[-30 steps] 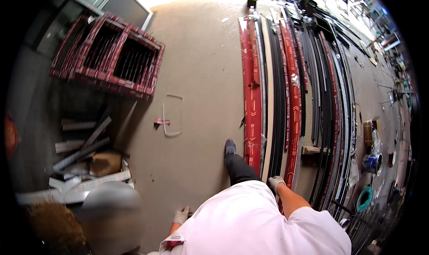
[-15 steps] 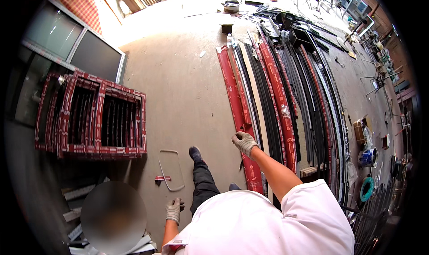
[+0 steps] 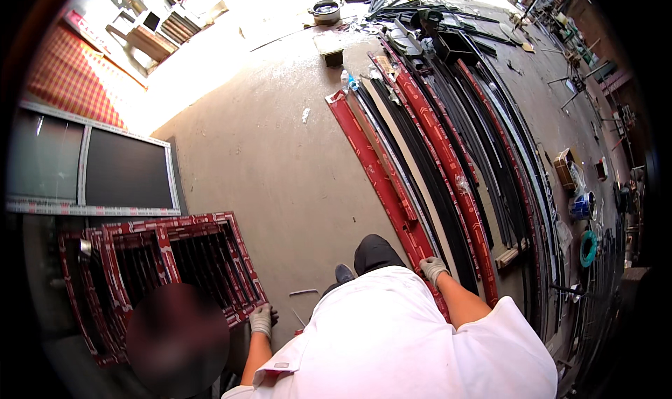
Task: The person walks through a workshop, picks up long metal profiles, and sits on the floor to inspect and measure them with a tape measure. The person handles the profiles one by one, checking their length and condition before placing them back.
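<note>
My left hand [image 3: 262, 320], in a pale glove with dark fingertips, hangs beside the near right corner of a stack of red-wrapped window frames [image 3: 204, 222]. Its fingers are slightly apart and I see nothing in them; whether they touch the corner I cannot tell. My right hand [image 3: 434, 267], gloved alike, is low on my right side, above a long red-wrapped profile [image 3: 378, 178] on the floor. The fingers are loosely bent, with no object visible in them. A round blur hides part of the frame stack.
A glazed panel [image 3: 129, 168] leans behind the frames. Long black profiles [image 3: 437, 199] and more red ones lie lengthwise on my right. A thin bent rod [image 3: 303, 292] is on the floor by my foot. Farther off are a pot [image 3: 326, 10] and a blue bucket [image 3: 582, 206].
I have stepped and turned, so the frame stack is now nearer my left hand. My right arm has come back closer to my body. The bent rod is now mostly hidden by me.
</note>
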Demonstrator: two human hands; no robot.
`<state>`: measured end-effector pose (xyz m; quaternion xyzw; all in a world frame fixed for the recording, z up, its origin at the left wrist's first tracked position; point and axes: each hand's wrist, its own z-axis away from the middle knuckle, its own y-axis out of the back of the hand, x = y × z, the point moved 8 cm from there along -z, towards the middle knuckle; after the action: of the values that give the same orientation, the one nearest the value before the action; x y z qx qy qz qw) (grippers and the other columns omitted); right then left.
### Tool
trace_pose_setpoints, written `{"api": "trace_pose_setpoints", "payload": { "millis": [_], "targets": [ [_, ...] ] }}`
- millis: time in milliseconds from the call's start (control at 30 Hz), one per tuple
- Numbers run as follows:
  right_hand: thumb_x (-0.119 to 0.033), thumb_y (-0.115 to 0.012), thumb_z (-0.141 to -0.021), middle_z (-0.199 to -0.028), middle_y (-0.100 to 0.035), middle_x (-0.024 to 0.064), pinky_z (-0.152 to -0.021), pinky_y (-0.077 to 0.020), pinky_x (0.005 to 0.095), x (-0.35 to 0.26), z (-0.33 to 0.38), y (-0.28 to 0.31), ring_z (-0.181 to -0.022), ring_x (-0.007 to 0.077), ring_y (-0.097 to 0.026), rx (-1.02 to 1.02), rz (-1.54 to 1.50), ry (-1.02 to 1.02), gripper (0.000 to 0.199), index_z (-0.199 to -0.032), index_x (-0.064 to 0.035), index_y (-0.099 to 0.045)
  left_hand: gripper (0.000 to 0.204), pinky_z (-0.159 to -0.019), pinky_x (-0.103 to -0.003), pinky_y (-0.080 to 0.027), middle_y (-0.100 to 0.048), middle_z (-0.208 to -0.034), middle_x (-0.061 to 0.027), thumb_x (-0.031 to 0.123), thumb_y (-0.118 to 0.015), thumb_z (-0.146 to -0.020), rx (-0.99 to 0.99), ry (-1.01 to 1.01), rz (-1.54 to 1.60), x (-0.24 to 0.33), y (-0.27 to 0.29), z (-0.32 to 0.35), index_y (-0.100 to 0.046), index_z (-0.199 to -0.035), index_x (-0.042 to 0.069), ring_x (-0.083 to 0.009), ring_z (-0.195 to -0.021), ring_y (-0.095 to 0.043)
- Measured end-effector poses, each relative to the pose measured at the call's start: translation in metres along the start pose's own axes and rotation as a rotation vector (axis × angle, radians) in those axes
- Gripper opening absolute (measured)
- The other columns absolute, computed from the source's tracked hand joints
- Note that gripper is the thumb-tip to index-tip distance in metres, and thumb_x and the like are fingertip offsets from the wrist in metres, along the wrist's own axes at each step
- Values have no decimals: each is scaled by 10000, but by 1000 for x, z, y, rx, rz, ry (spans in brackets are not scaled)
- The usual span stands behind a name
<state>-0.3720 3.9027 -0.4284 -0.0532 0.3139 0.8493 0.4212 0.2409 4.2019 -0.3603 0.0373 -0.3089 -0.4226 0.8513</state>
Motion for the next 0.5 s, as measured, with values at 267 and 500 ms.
{"api": "trace_pose_setpoints", "payload": {
  "millis": [267,500],
  "targets": [
    [-373,-627,-849,-857,-746,153,-778,-561,355,-279,-87,-32,-797,241,-730,12,119,130,386,-989,-37,-752,274,-514,-286,-510,-692,-797,-75,321,-644,-974,-115,-214,15,276,-105,-126,-643,-1027,52,-163,-600,-654],
    [-320,-648,-885,-760,-719,92,-651,-552,321,-535,-222,-10,-639,169,-682,95,140,299,300,-975,-46,-732,253,-512,-335,-517,-709,-832,-122,270,-648,-948,-175,-158,-412,425,-170,-120,-637,-999,23,-209,-607,-661]
  ]
}}
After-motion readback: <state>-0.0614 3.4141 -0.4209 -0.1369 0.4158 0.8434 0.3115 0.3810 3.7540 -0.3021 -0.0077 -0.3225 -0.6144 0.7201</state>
